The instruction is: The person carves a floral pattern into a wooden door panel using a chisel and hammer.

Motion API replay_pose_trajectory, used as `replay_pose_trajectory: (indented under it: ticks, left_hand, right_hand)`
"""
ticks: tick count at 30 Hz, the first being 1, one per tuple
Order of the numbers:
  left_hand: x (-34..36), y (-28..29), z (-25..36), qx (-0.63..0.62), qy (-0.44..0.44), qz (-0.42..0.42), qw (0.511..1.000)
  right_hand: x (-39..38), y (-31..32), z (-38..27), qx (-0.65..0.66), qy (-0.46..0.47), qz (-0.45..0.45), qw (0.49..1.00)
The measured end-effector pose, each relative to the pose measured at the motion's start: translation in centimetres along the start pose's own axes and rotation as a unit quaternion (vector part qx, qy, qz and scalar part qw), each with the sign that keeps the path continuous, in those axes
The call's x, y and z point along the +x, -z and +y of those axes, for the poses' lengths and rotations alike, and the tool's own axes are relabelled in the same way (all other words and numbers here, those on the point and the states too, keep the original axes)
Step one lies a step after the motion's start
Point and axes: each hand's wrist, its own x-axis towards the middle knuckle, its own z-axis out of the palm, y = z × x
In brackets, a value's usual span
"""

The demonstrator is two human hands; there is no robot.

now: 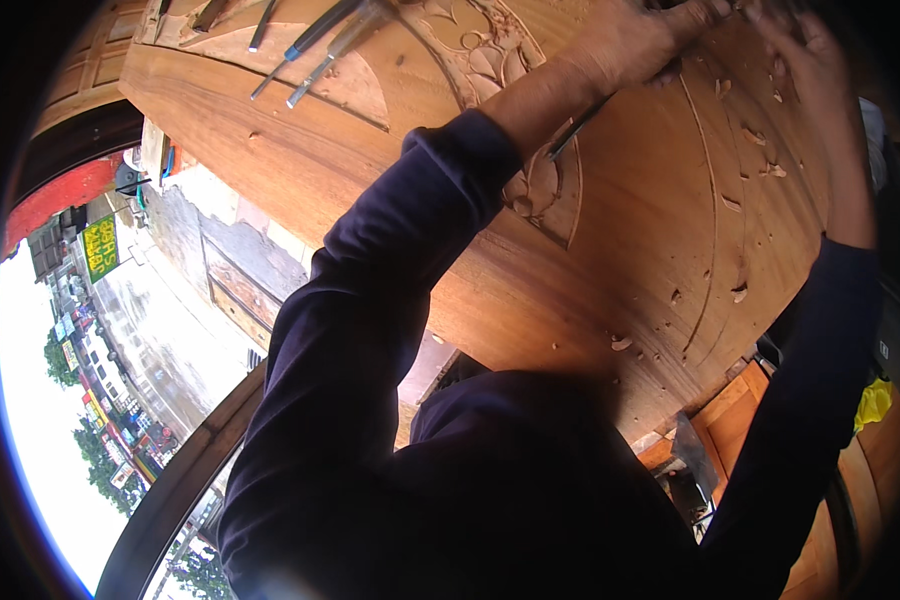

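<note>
A broad wooden panel (650, 240) with carved flower and leaf shapes (480, 55) lies under my arms. At the far edge of the picture, my left hand (640, 45) rests low over the panel with its fingers curled. My right hand (808, 55) meets it from the right, fingers bent, their tips cut off by the picture's edge. What they grip is hidden. Beneath my left wrist a dark thin tool (575, 130) lies on the carving. Farther left are a blue-banded chisel (300, 45) and a chisel with a pale, see-through handle (340, 50).
Curled wood shavings (738, 292) are scattered on the panel's right part. More slim tools (261, 28) lie at the far left. Past the panel's left edge is a street (160, 320) with signs and trees. A yellow bag (873, 403) hangs at the right.
</note>
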Motion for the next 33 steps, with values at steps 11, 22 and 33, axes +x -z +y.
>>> replay_pose_trajectory:
  ticks: [11,22,33]
  left_hand:
    - [-0.7,1.7,0.3,-0.03,0.016,0.046,0.998]
    - [-1.0,4.5,-0.9,-0.001,0.02,0.102,0.995]
    - [-1.6,4.6,0.3,-0.003,-0.015,0.153,0.988]
  right_hand:
    - [1.8,1.2,-0.2,0.098,-0.035,-0.023,0.994]
    - [5.1,-3.6,4.4,-0.017,-0.074,0.129,0.989]
    - [8.3,-1.6,2.8,-0.155,-0.067,0.016,0.986]
